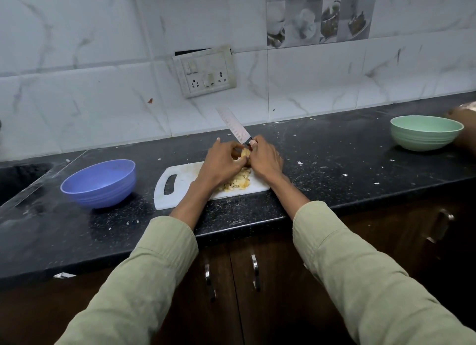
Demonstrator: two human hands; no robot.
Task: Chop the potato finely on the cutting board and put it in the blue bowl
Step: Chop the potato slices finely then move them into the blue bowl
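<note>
A white cutting board (180, 182) lies on the black counter, with a heap of small yellow potato pieces (238, 182) on its right half. Above the heap, my left hand (221, 162) pinches a larger potato piece (244, 153). My right hand (265, 159) grips the handle of a knife (233, 125), whose blade points up and away toward the wall. The two hands touch over the board. The blue bowl (99, 182) stands to the left of the board, and nothing shows inside it.
A green bowl (426, 136) stands at the far right of the counter, with another person's hand (462, 113) behind it. A sink (18, 180) lies at the far left. A switch and socket plate (204, 72) hangs on the tiled wall. Cabinet doors sit below the counter edge.
</note>
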